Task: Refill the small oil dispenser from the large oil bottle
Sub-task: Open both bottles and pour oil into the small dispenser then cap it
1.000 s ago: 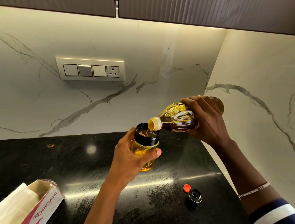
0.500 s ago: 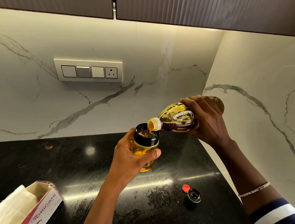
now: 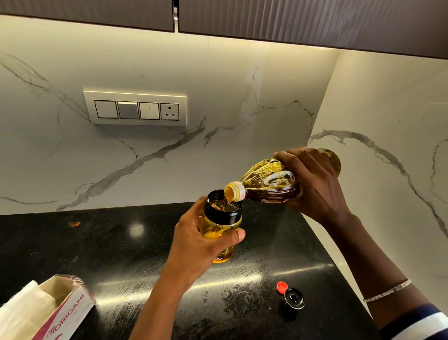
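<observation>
Far left: tissue box on the dark surface. Centre: small oil dispenser, uncapped, gripped by left hand with fingers and thumb curled round its body, directly under the spout of large oil bottle, tipped nearly level, oil streaming in, clasped round its body by right hand. Lower right: red cap just beside black cap, both on the surface.

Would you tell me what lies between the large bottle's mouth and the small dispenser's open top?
In the head view, only a thin stream of oil runs there, from the large oil bottle into the small oil dispenser.
</observation>
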